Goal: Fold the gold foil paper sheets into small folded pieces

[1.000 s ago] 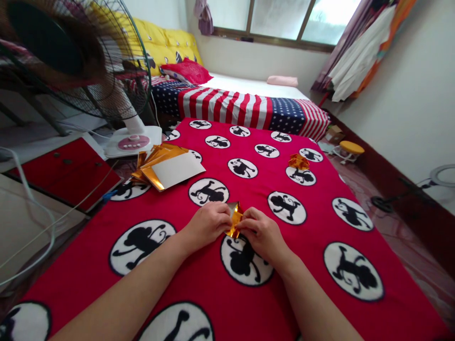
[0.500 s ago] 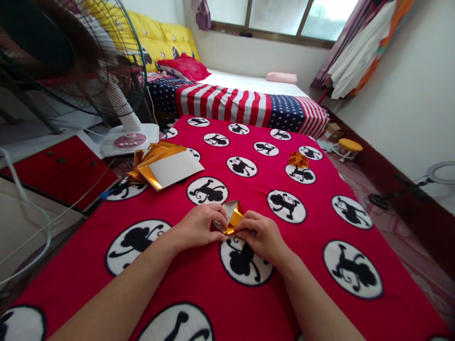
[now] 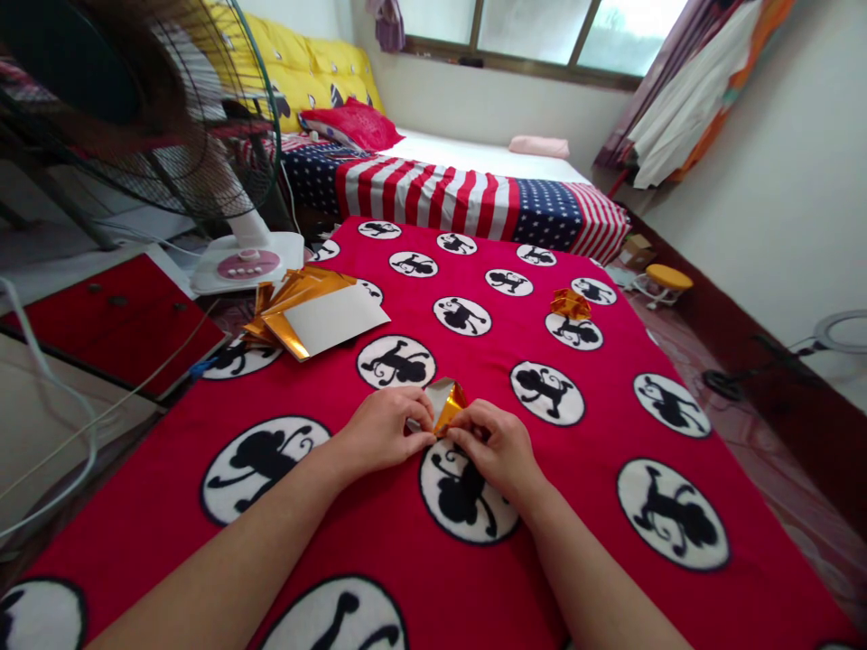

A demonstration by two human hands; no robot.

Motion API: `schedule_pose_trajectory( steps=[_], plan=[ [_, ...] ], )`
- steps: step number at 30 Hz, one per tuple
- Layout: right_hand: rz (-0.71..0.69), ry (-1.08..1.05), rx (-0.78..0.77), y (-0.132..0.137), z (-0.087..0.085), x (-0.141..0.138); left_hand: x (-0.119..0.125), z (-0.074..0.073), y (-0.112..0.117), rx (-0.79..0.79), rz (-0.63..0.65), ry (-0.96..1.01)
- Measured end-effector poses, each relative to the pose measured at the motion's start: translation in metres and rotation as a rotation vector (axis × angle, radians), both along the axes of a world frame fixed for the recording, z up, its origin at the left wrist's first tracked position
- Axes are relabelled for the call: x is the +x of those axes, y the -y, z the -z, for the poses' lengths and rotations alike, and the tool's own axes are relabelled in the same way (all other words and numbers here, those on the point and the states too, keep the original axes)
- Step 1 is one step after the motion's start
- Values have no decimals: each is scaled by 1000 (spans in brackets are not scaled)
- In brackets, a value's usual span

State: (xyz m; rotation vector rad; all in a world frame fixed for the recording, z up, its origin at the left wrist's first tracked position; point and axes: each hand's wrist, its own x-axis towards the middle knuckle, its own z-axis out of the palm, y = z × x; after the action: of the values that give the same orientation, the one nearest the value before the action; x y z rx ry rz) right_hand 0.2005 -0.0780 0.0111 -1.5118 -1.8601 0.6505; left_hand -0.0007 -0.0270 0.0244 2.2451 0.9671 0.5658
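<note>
The person sits before a red blanket point(image 3: 610, 424) with black monkey prints. Both hands meet over it, near the middle. The left hand point(image 3: 389, 431) and the right hand point(image 3: 498, 447) are each closed in a pinch on one small piece of gold paper point(image 3: 447, 400), which is already folded several times. The paper stands up a little between the fingertips, just above the blanket. Its gold side faces right and its silver side faces left.

The paper looks very light and thin, probably a foil sheet. Such a sheet is likely to take a sharp crease and hold it, but a wrong fold would leave a mark, and the shiny face may slip under dry fingers. It seems best to hold it at the folded edges and corners, with thumb and first finger, and not on the flat middle. The soft blanket gives little support for pressing.

Well apart to the left lies a stack of gold sheets point(image 3: 318, 316), beside the base of a fan point(image 3: 247, 264). A second folded gold piece point(image 3: 570, 304) rests further away on the right.
</note>
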Motion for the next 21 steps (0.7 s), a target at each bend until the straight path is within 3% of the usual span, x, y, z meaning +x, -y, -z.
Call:
schedule_pose_trajectory(
  steps=[21],
  plan=[
    [147, 75, 3, -2, 0, -12, 6, 2, 2, -2, -47, 22]
  ],
)
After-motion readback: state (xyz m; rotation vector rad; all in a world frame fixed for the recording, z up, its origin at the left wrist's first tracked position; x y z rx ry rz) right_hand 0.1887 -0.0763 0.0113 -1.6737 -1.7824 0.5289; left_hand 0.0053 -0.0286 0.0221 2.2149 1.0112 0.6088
